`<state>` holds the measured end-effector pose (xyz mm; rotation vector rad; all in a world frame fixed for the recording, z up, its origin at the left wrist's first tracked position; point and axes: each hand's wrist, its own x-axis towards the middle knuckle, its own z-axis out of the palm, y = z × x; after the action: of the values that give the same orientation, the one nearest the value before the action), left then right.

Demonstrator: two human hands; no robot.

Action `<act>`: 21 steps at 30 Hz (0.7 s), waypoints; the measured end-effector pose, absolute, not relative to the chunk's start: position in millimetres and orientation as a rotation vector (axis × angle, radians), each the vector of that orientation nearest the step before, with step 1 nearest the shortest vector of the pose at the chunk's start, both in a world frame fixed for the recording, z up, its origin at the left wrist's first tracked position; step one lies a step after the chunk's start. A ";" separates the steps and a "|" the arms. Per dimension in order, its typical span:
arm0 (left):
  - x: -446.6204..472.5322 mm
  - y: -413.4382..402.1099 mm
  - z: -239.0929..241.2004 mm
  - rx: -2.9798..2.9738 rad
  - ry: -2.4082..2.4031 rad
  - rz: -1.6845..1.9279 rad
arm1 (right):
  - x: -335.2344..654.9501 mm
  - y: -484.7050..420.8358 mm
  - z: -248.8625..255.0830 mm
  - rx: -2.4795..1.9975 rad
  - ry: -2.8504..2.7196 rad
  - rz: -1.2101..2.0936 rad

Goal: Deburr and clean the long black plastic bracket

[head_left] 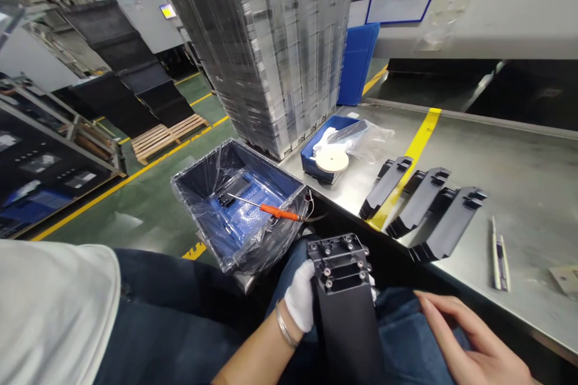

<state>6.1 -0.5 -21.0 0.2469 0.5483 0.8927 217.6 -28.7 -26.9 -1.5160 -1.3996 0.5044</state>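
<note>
The left hand (300,298), in a white glove with a bracelet at the wrist, has its fingers closed around the upper end of a long black bracket (345,307) that lies lengthwise over the person's lap, its screw-studded head pointing toward the bench (533,192). The right hand (469,337) is bare and rests flat on the denim-clad thigh just right of the bracket, its fingers spread loosely and holding nothing; it does not touch the bracket. Beyond the bracket's head, on the bench, three more black brackets (424,207) lie side by side at a slant, near a yellow stripe. Right of them lies a small white tool (500,252). Left of the bracket's head stands a blue bin lined with plastic film (239,204), with an orange-handled screwdriver (266,206) resting across it. Farther behind, on the bench, a small blue tray (316,159) holds a roll of white tape (332,160) and a plastic bag, with a tall wrapped stack of trays (266,42) rising behind it.
</note>
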 end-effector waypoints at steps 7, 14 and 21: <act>10.9 -3.4 -36.7 0.145 0.750 0.879 | 187.0 -18.3 -7.9 -1.184 -1.565 0.534; 11.8 -4.2 -28.4 0.251 0.691 0.873 | 171.6 -17.3 -8.6 -1.210 -1.506 0.523; 12.5 -1.8 -25.9 0.220 0.626 0.835 | 173.3 -19.7 -7.0 -1.219 -1.484 0.551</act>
<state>12.5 -1.8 -25.9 0.2200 0.6255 0.8347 173.3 -19.7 -7.0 -1.2186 -1.4836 0.5510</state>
